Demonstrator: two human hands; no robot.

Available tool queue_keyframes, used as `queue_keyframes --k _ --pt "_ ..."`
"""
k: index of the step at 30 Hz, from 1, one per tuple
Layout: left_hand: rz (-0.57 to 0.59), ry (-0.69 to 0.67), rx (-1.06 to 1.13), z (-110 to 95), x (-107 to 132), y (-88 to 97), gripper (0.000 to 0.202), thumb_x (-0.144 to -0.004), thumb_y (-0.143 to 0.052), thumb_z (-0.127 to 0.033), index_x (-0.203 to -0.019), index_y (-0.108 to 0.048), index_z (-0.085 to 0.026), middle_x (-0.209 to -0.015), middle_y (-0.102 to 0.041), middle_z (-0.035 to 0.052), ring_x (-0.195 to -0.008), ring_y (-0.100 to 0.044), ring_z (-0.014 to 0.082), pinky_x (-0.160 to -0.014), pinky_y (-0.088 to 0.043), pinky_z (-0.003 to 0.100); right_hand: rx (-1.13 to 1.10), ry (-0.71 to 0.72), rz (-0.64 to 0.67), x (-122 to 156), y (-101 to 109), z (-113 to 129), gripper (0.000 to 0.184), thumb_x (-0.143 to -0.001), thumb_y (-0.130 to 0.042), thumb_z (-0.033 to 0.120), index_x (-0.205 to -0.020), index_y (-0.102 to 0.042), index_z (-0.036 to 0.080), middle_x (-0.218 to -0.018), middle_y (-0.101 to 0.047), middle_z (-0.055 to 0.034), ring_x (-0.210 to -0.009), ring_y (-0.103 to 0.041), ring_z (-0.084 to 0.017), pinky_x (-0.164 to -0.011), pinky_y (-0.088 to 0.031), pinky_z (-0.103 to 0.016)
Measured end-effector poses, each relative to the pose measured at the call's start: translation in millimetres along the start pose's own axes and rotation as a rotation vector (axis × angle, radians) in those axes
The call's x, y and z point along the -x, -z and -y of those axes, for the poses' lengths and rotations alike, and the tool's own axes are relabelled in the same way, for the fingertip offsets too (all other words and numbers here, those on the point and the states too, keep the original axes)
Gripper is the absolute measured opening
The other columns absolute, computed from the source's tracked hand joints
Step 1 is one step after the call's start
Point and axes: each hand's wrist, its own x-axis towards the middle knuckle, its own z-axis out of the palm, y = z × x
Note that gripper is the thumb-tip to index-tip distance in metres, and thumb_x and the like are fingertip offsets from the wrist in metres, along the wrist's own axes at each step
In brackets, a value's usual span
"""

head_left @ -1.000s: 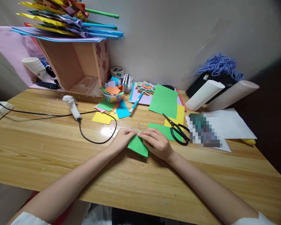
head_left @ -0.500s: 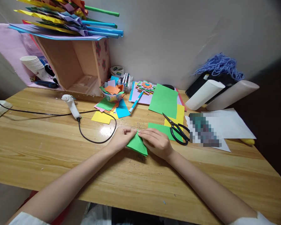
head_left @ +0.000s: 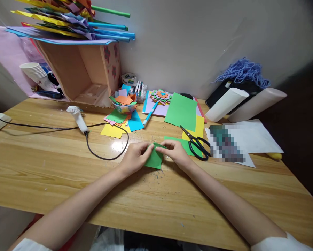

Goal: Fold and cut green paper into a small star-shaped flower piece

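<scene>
In the head view, the left hand (head_left: 135,157) and the right hand (head_left: 176,153) both pinch a small green paper (head_left: 154,161) near its top, thumbs and fingers close together. The paper is between the two hands, just over the counter (head_left: 135,205). Black scissors (head_left: 192,137) lie near the right hand, on top of a yellow paper (head_left: 198,129) and another green piece (head_left: 175,142). Farther back is a big green sheet (head_left: 181,111). A white tool (head_left: 80,120) with a black cord (head_left: 93,152) stands to the left, and a blue pen (head_left: 150,113) lies behind the hands.
</scene>
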Motion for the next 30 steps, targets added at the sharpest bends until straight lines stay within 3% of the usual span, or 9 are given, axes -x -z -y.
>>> queue_keyframes --k 10,14,20,27,30 --pt "0.026 0.115 0.078 4.6 -2.7 -1.0 0.030 -0.081 -0.049 -0.040 -0.064 -0.051 -0.016 -0.059 -0.044 -0.0038 -0.056 -0.038 0.0096 -0.051 -0.028 0.020 0.075 0.023 -0.030 1.9 -1.1 -1.9 0.030 -0.062 -0.071 0.039 -0.056 -0.057 0.014 -0.052 -0.049 0.0039 -0.049 -0.042 -0.008 -0.046 -0.031 -0.021" --pt "-0.021 0.109 0.057 6.2 -4.7 0.5 0.033 -0.081 -0.048 -0.038 -0.058 -0.048 -0.015 -0.055 -0.039 -0.0043 -0.055 -0.036 0.0092 -0.051 -0.026 0.021 -0.017 -0.035 0.016 2.2 -2.5 -0.3 0.027 -0.063 -0.071 0.038 -0.062 -0.061 0.013 -0.058 -0.057 0.0014 -0.052 -0.051 -0.009 -0.050 -0.039 -0.022" --pt "-0.062 0.190 0.145 12.5 -9.2 5.3 0.033 -0.079 -0.050 -0.040 -0.057 -0.046 -0.015 -0.054 -0.038 -0.0043 -0.054 -0.035 0.0091 -0.049 -0.025 0.021 -0.144 -0.120 -0.019 0.4 -1.9 0.0 0.027 -0.060 -0.073 0.038 -0.066 -0.063 0.013 -0.059 -0.064 -0.0003 -0.053 -0.059 -0.011 -0.054 -0.050 -0.025" --pt "-0.059 0.192 0.190 14.2 -9.7 6.6 0.030 -0.079 -0.050 -0.037 -0.062 -0.055 -0.013 -0.059 -0.048 -0.0019 -0.058 -0.042 0.0107 -0.053 -0.032 0.021 -0.179 -0.090 0.034 -0.2 2.9 -2.6 0.031 -0.061 -0.073 0.038 -0.079 -0.066 0.014 -0.069 -0.068 -0.0028 -0.059 -0.063 -0.013 -0.061 -0.055 -0.029" --pt "-0.077 0.196 0.140 14.2 -9.0 5.9 0.033 -0.078 -0.053 -0.040 -0.059 -0.054 -0.013 -0.055 -0.045 -0.0027 -0.054 -0.041 0.0097 -0.050 -0.030 0.020 -0.149 -0.067 0.037 1.2 1.0 -3.0 0.028 -0.062 -0.072 0.038 -0.075 -0.065 0.014 -0.067 -0.067 -0.0024 -0.061 -0.064 -0.015 -0.061 -0.055 -0.030"
